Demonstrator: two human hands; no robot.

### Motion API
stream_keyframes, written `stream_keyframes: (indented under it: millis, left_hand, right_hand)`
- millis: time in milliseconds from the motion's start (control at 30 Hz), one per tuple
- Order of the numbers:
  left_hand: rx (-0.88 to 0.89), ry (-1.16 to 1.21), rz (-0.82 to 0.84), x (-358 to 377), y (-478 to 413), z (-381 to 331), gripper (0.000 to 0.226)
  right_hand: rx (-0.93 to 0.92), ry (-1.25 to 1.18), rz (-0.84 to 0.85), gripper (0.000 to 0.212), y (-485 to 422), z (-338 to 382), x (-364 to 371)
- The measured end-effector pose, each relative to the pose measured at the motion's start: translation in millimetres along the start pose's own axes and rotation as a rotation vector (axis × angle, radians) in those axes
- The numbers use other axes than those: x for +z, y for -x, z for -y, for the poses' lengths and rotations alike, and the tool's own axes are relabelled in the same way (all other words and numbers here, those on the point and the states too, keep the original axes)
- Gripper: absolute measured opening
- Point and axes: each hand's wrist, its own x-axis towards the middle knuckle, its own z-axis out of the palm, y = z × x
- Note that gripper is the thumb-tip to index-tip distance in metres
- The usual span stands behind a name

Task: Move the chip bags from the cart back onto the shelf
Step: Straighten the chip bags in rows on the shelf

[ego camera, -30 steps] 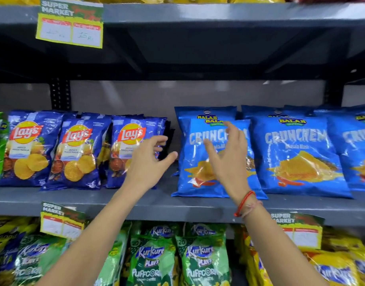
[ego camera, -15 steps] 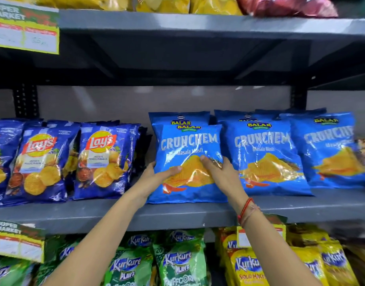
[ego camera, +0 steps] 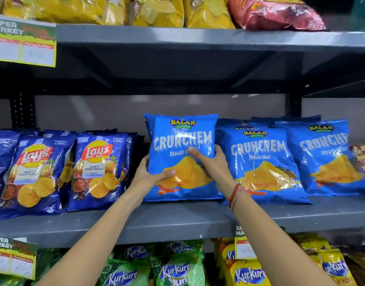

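Crunchem chip bag (ego camera: pixel 182 145), bright blue glossy foil with a crimped top seam, standing upright on the grey metal shelf (ego camera: pixel 177 219), near the middle of its front edge. Part of the flavour line under the brand name is covered by a thumb, and the bag's lower right corner is hidden behind the right wrist. Left hand (ego camera: pixel 148 174) grips the bag's left edge, thumb lying across the printed chip picture, the other fingers out of sight behind the pack. Right hand (ego camera: pixel 212 164) grips the right edge, thumb pressed on the front below the lettering, fingers wrapped round the side; a red thread band (ego camera: pixel 234 193) circles that wrist. Both hands are thus closed on the bag, which sits between them, its base at shelf level; whether it bears fully on the shelf cannot be told. More Crunchem bags (ego camera: pixel 262 162) lean back in rows just to the right, the last one cut off by the frame. Dark blue Lay's bags (ego camera: pixel 97 170) stand to the left, apart from the held bag, the outermost cropped. Price labels (ego camera: pixel 22 44) on the shelf lips are blurred and unreadable. Kurkure packs (ego camera: pixel 175 269) below are partly hidden by both forearms.
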Motion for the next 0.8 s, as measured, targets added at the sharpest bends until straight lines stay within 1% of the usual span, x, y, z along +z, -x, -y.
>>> stream_keyframes:
  millis: [67, 133, 167, 233, 300, 333, 433, 500, 600, 667, 733, 800]
  left_hand:
    - [-0.045, -0.037, 0.070, -2, -2, 8, 0.087]
    - [-0.064, -0.051, 0.102, -4, -4, 11, 0.085]
    - [-0.072, -0.045, 0.111, -4, -6, 12, 0.085]
    - [-0.093, -0.030, 0.123, -4, -8, 13, 0.087]
    - [-0.114, -0.017, 0.135, -5, -9, 15, 0.096]
    - [-0.122, -0.011, 0.147, -5, -9, 16, 0.103]
    - [-0.135, -0.005, 0.179, -5, -7, 16, 0.123]
    - [-0.136, -0.033, 0.167, -6, -3, 14, 0.132]
    - [-0.083, -0.151, 0.070, -4, 5, 9, 0.134]
    - [0.003, -0.244, -0.082, 3, 13, 3, 0.131]
    - [0.159, -0.310, -0.275, 14, 22, -5, 0.118]
    - [0.371, -0.364, -0.413, 30, 30, -17, 0.095]
  right_hand:
    - [0.028, -0.026, 0.028, 0.079, -4, -4, 1]
    - [0.049, -0.028, 0.026, 0.086, -7, -10, 2]
    - [0.052, -0.030, 0.021, 0.085, -10, -13, 3]
    - [0.035, -0.034, 0.022, 0.075, -15, -16, 2]
    - [0.003, -0.025, 0.035, 0.067, -18, -17, 2]
    - [-0.004, -0.022, 0.034, 0.067, -19, -18, 3]
    - [-0.004, -0.021, 0.006, 0.074, -22, -22, 3]
    - [-0.020, 0.032, -0.028, 0.080, -20, -20, 4]
    - [-0.113, 0.132, -0.086, 0.091, -12, -14, 3]
    - [-0.199, 0.218, -0.123, 0.099, -5, -7, -2]
    - [-0.308, 0.294, -0.167, 0.095, 1, 1, -12]
    - [-0.397, 0.330, -0.211, 0.085, 7, 9, -30]
